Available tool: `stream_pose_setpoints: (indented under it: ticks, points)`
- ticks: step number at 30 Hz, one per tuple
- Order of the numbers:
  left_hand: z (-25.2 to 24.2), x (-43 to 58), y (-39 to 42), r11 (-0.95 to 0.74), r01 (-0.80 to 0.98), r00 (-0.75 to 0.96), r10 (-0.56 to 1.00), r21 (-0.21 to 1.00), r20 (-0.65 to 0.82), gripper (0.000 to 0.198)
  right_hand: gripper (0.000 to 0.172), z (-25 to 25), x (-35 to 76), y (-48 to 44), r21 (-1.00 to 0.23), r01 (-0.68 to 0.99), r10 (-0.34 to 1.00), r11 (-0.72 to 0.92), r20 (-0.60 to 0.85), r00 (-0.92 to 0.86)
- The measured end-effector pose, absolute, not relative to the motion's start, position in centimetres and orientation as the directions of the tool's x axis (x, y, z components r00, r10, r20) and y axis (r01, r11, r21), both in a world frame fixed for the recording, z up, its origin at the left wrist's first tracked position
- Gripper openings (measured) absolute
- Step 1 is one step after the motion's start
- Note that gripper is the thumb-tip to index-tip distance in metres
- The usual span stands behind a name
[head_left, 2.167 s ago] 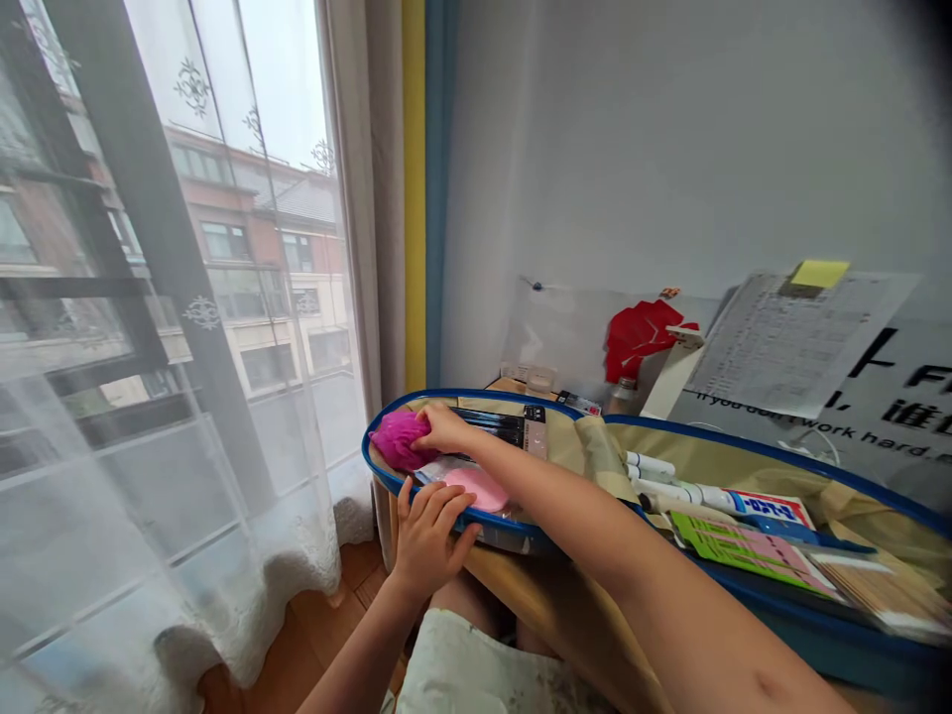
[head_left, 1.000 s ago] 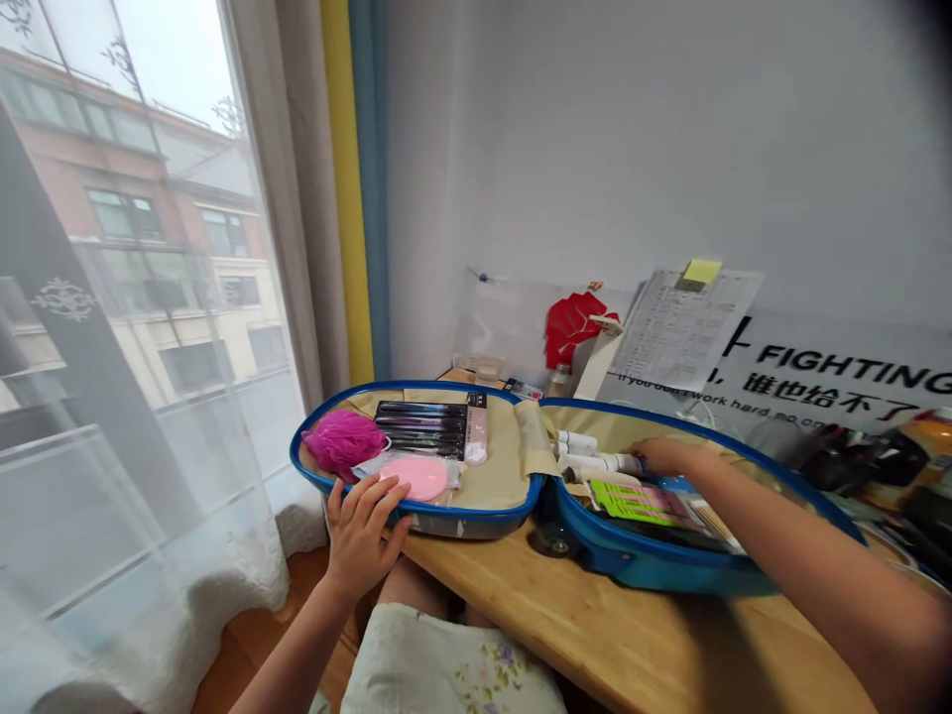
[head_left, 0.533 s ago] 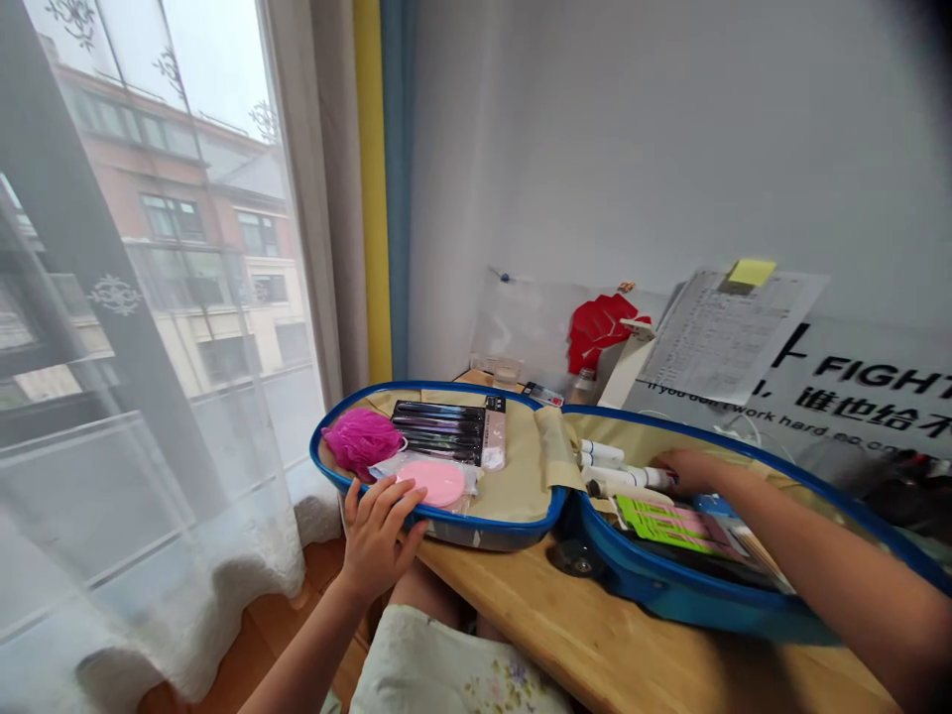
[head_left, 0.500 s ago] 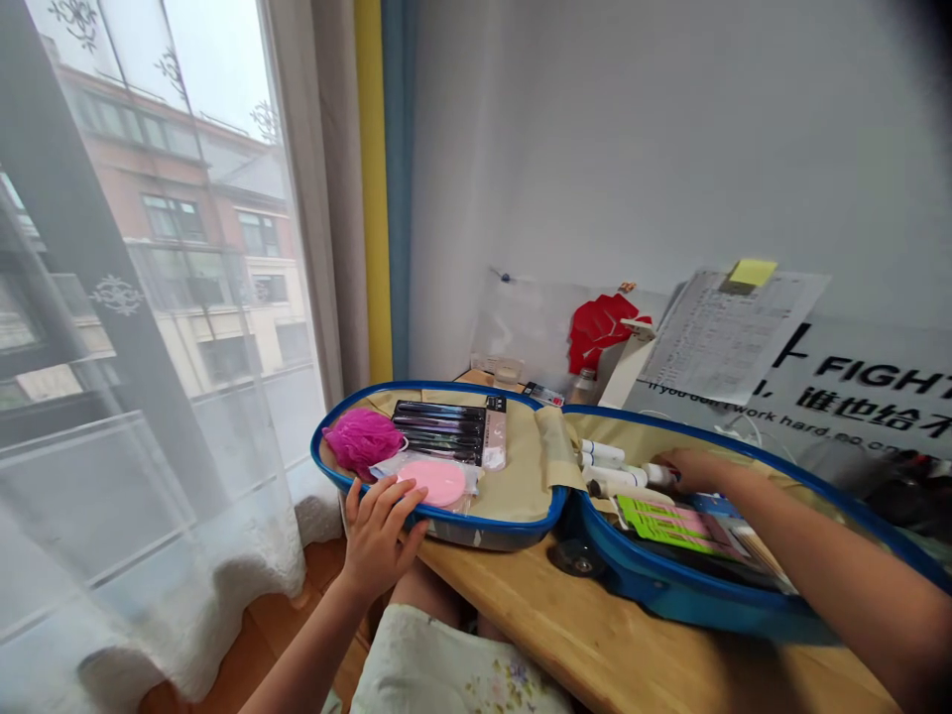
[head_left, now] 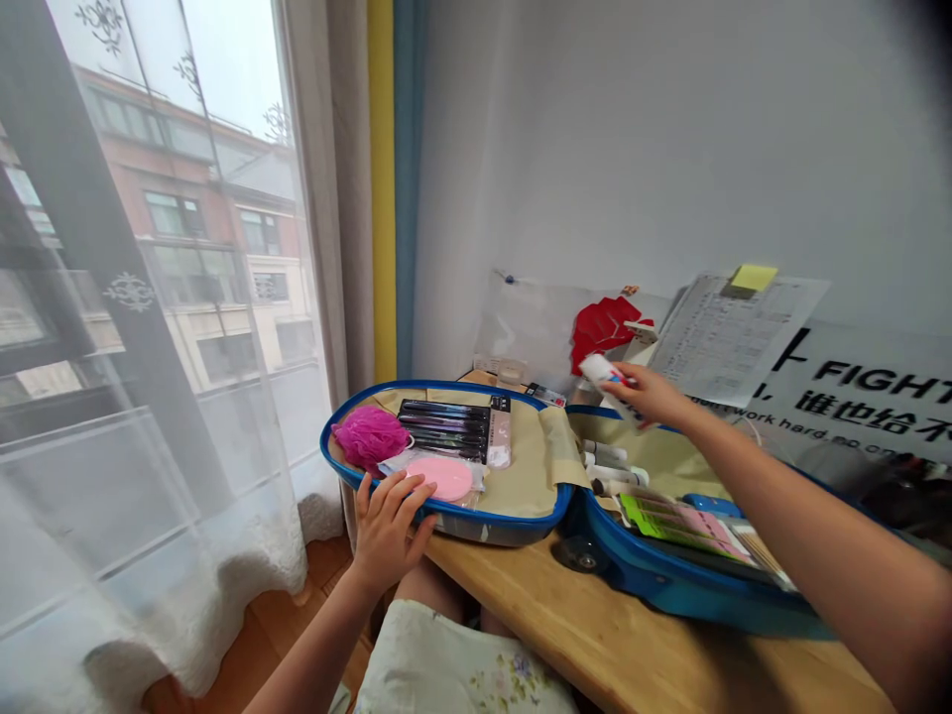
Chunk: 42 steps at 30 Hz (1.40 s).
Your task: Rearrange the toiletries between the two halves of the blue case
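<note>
An open blue suitcase (head_left: 491, 524) lies with its two halves side by side on a wooden table. My left hand (head_left: 391, 521) rests on the left half's front rim, fingers spread, beside a pink oval item (head_left: 444, 479) in clear wrapping. Behind it are a magenta bath puff (head_left: 370, 437) and a pack of dark pens (head_left: 444, 428). Above the right half's back rim, my right hand (head_left: 654, 395) is closed around a white tube (head_left: 597, 371) with red and blue marks. White bottles (head_left: 617, 476) and a green-and-pink pack (head_left: 676, 521) lie below, in the right half.
A white sheer curtain (head_left: 185, 416) hangs at the left by a window. Behind the suitcase are a red paper shape (head_left: 604, 332) and clipped printed sheets (head_left: 733, 337) against the wall. A black wheel (head_left: 578, 555) sticks out between the suitcase halves over the wooden table (head_left: 535, 615).
My right hand has risen out of the suitcase's right half and moved left, with the white tube in it. My left hand stays on the rim.
</note>
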<state>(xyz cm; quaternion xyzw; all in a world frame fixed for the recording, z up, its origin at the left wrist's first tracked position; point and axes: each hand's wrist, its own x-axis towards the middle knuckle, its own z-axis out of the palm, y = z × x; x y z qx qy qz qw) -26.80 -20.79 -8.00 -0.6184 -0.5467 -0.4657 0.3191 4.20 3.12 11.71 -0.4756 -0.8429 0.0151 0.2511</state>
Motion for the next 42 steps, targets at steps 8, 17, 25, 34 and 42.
stream_pose_setpoints:
  ticks: [8,17,25,34,42]
  points:
    - [-7.7,-26.7,-20.8,-0.196,0.975,-0.024,0.371,0.104,0.928,0.025,0.04,7.3,-12.6,-2.4,-0.144,0.512,0.523,0.847,0.051,-0.851]
    - [-7.5,-26.7,-20.8,-0.204,0.976,0.0,0.361,0.079,0.932,0.026,0.048,3.5,-18.9,-4.0,-0.118,0.46,0.456,0.88,-0.06,-0.888]
    - [-7.6,-26.7,-20.6,-0.196,0.978,0.004,0.369,0.074,0.929,0.032,0.039,3.1,-18.6,-2.7,-0.24,0.404,0.374,0.883,-0.162,-0.913]
    - [-7.8,-26.8,-20.6,-0.187,0.98,0.007,0.369,0.066,0.93,0.038,0.04,2.6,-18.8,-3.0,-0.3,0.437,0.41,0.848,-0.153,-0.899]
    - [-7.8,-26.7,-20.5,-0.179,0.982,0.006,0.362,0.063,0.932,0.04,0.034,5.1,-15.4,-1.2,-0.24,0.536,0.512,0.809,-0.16,-0.844]
